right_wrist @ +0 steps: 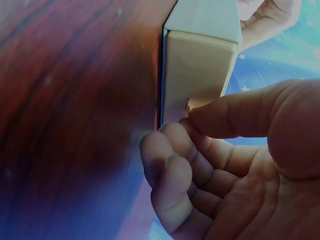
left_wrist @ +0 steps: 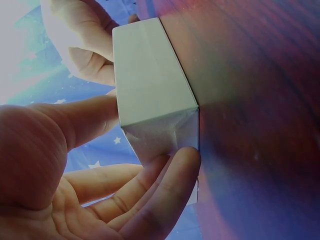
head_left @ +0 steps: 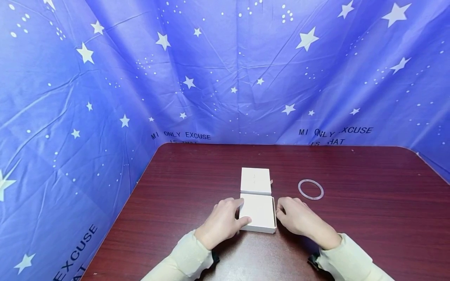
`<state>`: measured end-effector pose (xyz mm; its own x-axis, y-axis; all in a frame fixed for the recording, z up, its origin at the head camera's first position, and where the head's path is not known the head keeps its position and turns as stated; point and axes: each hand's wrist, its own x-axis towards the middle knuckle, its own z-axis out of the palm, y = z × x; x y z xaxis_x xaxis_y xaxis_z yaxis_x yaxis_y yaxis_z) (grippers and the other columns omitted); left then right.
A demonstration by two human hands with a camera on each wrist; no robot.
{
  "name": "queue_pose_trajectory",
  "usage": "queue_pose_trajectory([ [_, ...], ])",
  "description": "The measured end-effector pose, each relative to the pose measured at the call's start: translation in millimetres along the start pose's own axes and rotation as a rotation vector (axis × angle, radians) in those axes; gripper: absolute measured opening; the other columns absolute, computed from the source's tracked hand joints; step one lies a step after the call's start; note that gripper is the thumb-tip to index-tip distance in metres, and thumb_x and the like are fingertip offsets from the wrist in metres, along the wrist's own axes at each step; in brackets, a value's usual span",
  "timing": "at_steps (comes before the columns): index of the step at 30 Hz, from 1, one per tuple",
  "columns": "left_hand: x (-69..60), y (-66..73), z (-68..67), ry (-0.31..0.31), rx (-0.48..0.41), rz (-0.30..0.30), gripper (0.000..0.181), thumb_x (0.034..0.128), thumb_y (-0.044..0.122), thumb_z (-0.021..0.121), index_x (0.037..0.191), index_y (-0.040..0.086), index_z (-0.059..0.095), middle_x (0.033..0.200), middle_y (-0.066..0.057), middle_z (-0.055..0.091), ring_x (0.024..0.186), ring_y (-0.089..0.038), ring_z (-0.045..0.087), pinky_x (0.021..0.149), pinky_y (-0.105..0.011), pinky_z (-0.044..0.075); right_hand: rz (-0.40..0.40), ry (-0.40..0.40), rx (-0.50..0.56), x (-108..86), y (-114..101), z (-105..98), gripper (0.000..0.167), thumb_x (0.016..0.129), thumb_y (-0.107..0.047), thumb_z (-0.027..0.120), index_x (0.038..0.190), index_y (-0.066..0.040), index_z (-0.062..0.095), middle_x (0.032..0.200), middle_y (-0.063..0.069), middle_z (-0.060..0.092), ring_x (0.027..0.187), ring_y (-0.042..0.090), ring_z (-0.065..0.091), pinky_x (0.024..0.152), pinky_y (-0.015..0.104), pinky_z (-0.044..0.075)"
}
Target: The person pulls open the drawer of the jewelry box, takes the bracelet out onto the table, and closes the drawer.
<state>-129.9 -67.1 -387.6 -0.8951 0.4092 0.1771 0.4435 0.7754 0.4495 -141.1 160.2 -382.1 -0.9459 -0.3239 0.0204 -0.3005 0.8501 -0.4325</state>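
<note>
A white drawer-style box (head_left: pixel 258 212) lies on the table in the head view. My left hand (head_left: pixel 222 218) holds it from the left, the thumb over its top and the fingers against its side (left_wrist: pixel 160 137). At the box's right end my right hand (head_left: pixel 299 216) has its thumb and forefinger together on a small pull tab (right_wrist: pixel 188 106). That end is the face of an inner drawer (right_wrist: pixel 200 70), which stands slightly out of the white sleeve. The right hand's other fingers are curled.
A second white box (head_left: pixel 256 180) lies just behind the first, with a small tab at its right side. To the right is a pale ring (head_left: pixel 311 189) on the dark red table (head_left: pixel 190 175). A blue star-patterned cloth (head_left: pixel 225 70) hangs behind and at the sides.
</note>
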Motion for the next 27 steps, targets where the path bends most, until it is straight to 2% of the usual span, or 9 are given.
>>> queue_pose_trajectory([
  [8,-0.6,-0.7,1.1,0.013,0.000,0.011,0.031,0.0805,0.034,0.075,0.074,0.016,0.050,0.063,0.007,0.042,0.057,-0.009,0.043,0.051,-0.025,0.036,0.010,0.002,-0.003,-0.5,1.2,-1.0,0.023,0.080,-0.004,0.053,0.061,-0.016,0.047,0.058,-0.004,0.041,0.054,0.011,0.041,0.052,0.029,0.036],
  [15,-0.7,-0.3,2.5,0.024,0.024,0.020,0.027,0.0804,0.034,0.075,0.081,0.015,0.056,0.064,0.007,0.042,0.059,-0.010,0.043,0.053,-0.027,0.037,0.026,-0.003,0.001,-1.2,1.8,-2.2,0.023,0.080,-0.004,0.054,0.061,-0.016,0.047,0.057,-0.005,0.042,0.053,0.011,0.042,0.051,0.029,0.035],
  [27,-1.3,0.4,2.7,0.032,0.021,0.036,0.026,0.0811,0.031,0.075,0.080,0.013,0.056,0.064,0.007,0.041,0.059,-0.009,0.043,0.053,-0.027,0.038,0.034,-0.003,-0.021,-1.1,4.0,-4.0,0.024,0.079,-0.004,0.052,0.059,-0.015,0.045,0.056,-0.004,0.040,0.053,0.012,0.041,0.051,0.029,0.034],
])
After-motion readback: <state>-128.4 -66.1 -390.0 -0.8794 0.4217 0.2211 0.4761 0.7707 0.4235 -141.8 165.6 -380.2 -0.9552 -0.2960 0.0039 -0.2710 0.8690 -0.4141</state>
